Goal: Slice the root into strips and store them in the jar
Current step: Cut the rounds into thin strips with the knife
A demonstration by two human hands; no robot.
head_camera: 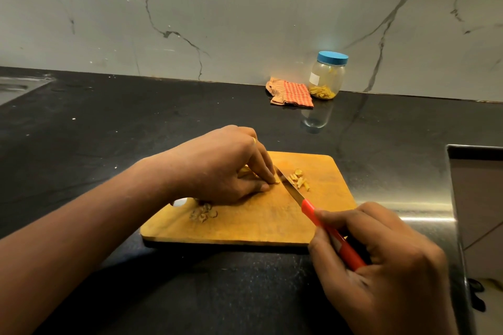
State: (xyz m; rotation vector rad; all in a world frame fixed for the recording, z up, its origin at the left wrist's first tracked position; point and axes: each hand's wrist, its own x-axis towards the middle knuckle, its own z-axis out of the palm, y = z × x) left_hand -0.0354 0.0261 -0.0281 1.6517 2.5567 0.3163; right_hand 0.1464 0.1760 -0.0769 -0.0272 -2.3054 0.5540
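On the wooden cutting board (261, 223), my left hand (220, 166) pinches a yellow piece of root (275, 179) with curled fingertips. The root is mostly hidden under the fingers. My right hand (381, 261) grips the red handle of a knife (326, 231). Its blade (290, 187) lies right against the left fingertips. Cut yellow strips (299, 179) lie just right of the blade. Brown peel scraps (202, 213) sit near the board's left end. The clear jar (328, 76), with a blue lid on, stands at the back by the wall and holds some strips.
A checked orange cloth (291, 91) lies left of the jar on the black counter (109, 122). A steel sink edge (19, 85) shows at the far left. A steel surface and basin (473, 198) border the board on the right.
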